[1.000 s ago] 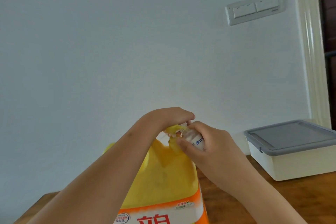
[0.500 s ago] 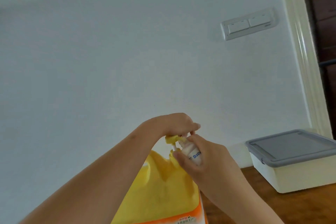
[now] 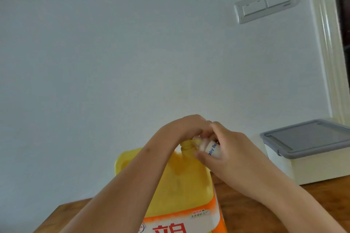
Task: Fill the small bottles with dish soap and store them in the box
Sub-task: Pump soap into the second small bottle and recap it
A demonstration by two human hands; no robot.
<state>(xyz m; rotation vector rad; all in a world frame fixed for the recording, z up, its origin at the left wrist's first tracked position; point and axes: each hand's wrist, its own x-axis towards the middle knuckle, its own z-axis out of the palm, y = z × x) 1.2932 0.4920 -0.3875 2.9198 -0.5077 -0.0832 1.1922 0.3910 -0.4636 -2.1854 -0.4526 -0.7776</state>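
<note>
A big yellow dish soap jug (image 3: 181,181) with an orange and white label stands on the wooden table (image 3: 246,204) right in front of me. My left hand (image 3: 186,128) lies curled over its yellow pump head, which is mostly hidden. My right hand (image 3: 229,153) grips a small white bottle (image 3: 212,149) with blue lettering, tilted with its mouth against the pump's spout. The two hands touch above the jug's neck. The white storage box (image 3: 284,162) with a grey lid (image 3: 306,138) sits shut at the right.
A pale wall rises just behind the table. A double light switch (image 3: 265,4) is mounted high on the right, beside a cream door frame (image 3: 329,43). Bare table surface lies between the jug and the box.
The pump head has gone down under my left hand, from raised with its stem showing to low on the neck. The view has tilted slightly downward. The small bottle stays at the spout.
</note>
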